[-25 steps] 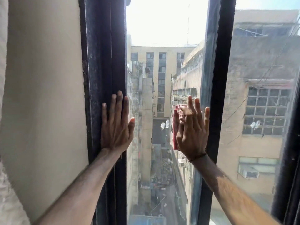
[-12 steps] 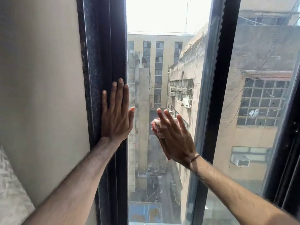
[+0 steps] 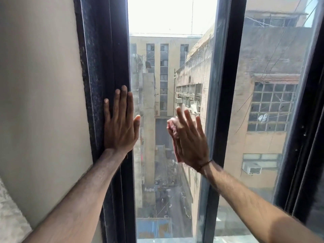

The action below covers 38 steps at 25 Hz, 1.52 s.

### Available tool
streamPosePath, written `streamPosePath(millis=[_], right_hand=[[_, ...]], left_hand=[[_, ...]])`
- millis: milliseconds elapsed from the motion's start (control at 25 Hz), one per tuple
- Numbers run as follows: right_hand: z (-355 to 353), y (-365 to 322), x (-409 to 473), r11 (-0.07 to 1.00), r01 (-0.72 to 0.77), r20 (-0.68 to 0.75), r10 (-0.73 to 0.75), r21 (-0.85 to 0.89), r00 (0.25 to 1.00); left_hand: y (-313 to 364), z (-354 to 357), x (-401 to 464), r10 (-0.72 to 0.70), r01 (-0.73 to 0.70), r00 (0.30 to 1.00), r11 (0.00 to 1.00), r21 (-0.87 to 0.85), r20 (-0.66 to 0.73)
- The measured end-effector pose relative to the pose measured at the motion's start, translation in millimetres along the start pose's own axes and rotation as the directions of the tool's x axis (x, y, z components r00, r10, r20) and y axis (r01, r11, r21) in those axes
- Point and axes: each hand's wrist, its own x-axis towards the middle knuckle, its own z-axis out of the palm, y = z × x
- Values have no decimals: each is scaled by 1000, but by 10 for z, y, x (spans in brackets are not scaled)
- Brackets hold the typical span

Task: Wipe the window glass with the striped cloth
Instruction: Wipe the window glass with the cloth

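Observation:
A tall, narrow pane of window glass stands between two dark frame bars. My right hand presses a bunched pinkish-red cloth flat against the glass, fingers spread and pointing up-left; most of the cloth is hidden under the palm. My left hand lies flat with fingers together on the dark left frame bar, its thumb reaching onto the glass edge.
A cream wall runs along the left. A dark vertical mullion borders the pane on the right, with a second glass pane beyond it. Buildings and a street far below show through the glass.
My right hand slid the cloth leftward from beside the right mullion toward mid-pane, then back slightly right. My left hand stayed on the frame.

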Motion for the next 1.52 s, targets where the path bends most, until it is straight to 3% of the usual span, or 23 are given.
streamPosePath(millis=[80,120,160,240,320,360,440,520,600,760,840,1000,1160,1240,1360,1520], right_hand=[[51,90,643,971,-234,-126,239,54,963],[94,13,828,965,-255,-143,261,59,955],[143,-119,846,972,-225,-140,232,65,963],[217,-399,417,1000,11,-66,-10,13,998],[85,-427,-191,971,238,88,-235,-35,968],[1,-297,-321,966,257,118,-251,-34,961],[-53,-17,-141,992,123,44,-122,-6,992],[-18,119,373,990,-132,-72,135,54,988],[87,-50,805,978,-189,-132,199,86,971],[113,-368,409,981,195,7,-194,-20,981],[-20,-193,-4,975,223,41,-223,6,974],[-85,298,286,983,-135,-102,148,126,984],[-322,484,635,940,-195,-205,257,280,944],[-533,535,496,875,-314,-192,402,369,895],[-859,728,199,804,-398,-234,531,442,814],[-1136,1345,-235,760,-506,-285,633,407,720]], left_hand=[[-7,19,3,-5,5,1000,1000,19,-11],[-17,24,7,-4,4,1000,1000,28,-7],[-20,25,9,4,-4,1000,1000,26,6],[-27,8,7,12,-12,1000,1000,13,28],[-15,-44,-3,1,-1,999,1000,-12,51],[4,-68,-7,2,0,998,1000,-29,56],[35,-101,-4,-1,4,998,999,-46,71],[49,-95,-10,-14,16,997,1000,-26,70],[39,-72,-20,-32,33,997,999,-7,64],[38,-124,37,-24,25,993,1000,-8,116],[25,-164,14,-15,22,989,999,-46,146],[-11,-121,16,-4,11,988,999,-45,156],[-25,-166,52,-5,24,975,996,-84,222],[7,-232,16,-50,67,969,996,-58,244],[357,-305,31,-86,105,979,990,-93,186],[1329,-349,212,122,-99,986,978,-184,117]])
